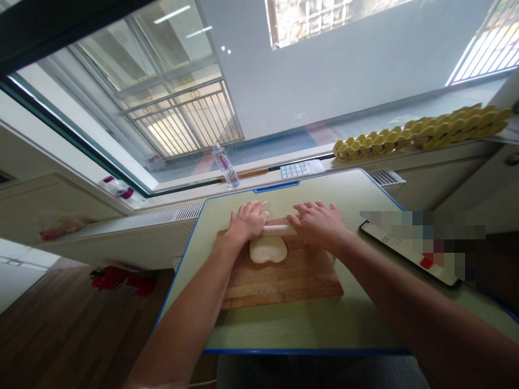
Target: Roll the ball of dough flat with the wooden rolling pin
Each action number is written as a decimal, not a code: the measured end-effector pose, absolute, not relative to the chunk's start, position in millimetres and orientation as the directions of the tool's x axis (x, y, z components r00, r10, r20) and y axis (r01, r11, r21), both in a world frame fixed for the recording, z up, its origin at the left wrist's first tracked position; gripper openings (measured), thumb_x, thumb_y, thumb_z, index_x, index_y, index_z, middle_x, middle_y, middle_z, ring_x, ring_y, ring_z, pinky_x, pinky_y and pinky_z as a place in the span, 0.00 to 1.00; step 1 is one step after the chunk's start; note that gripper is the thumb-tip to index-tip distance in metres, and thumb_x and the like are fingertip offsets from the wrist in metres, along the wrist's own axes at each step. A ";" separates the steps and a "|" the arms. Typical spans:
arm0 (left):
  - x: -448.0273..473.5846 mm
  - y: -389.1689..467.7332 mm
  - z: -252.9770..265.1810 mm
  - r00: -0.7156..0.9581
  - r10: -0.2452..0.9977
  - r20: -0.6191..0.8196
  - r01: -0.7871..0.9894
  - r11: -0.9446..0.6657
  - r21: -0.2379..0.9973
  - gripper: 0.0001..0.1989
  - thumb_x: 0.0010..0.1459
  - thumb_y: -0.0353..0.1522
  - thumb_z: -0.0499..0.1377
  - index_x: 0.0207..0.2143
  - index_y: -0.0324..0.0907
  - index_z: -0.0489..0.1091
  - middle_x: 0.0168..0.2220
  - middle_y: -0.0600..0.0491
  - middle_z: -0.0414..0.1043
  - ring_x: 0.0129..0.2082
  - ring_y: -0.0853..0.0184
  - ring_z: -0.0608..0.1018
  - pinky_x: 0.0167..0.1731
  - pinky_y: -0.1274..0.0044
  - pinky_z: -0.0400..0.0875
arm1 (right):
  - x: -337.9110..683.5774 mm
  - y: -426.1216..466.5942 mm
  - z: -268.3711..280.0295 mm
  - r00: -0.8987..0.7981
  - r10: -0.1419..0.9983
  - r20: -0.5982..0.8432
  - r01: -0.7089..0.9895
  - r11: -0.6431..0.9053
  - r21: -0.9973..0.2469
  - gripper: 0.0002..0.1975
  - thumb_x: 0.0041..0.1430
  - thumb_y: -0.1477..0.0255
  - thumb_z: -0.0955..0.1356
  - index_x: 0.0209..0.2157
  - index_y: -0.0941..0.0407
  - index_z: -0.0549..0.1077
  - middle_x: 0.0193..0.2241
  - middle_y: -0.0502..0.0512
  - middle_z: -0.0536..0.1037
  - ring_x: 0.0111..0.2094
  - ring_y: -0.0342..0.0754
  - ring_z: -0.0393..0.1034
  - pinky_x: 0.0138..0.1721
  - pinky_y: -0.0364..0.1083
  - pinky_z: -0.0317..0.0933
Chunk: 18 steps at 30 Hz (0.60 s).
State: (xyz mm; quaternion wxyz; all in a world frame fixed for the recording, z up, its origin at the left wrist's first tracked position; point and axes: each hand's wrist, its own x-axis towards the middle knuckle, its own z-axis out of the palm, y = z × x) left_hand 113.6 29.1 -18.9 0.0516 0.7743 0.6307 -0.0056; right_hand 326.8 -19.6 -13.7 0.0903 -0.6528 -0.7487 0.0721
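A white rolling pin (278, 230) lies crosswise near the far edge of a wooden cutting board (284, 283). My left hand (248, 220) rests over its left end, fingers stretched forward and apart. Over the right end lies my right hand (318, 221), its fingers likewise spread rather than wrapped round the pin. Both ends of the pin are hidden beneath my hands. Just on the near side of the pin is a flattened, pale piece of dough (268, 250), rounded with a small notch in its near edge.
The board stands on a light green table (292, 329) with a blue edge. A phone (405, 251), partly pixelated, lies on the right. Along the windowsill are a clear bottle (226, 166), a blue-and-white gridded sheet (294, 170) and a yellow scalloped object (421, 132).
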 end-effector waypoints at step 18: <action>117.2 -86.7 -7.1 0.167 0.985 0.035 0.986 -0.166 -0.016 0.31 0.74 0.46 0.38 0.74 0.51 0.56 0.75 0.53 0.55 0.75 0.55 0.58 0.73 0.53 0.49 | 322.6 -27.0 -10.3 -0.249 0.968 -0.008 0.942 0.240 -0.233 0.33 0.69 0.48 0.57 0.64 0.51 0.72 0.64 0.63 0.73 0.62 0.65 0.65 0.61 0.66 0.55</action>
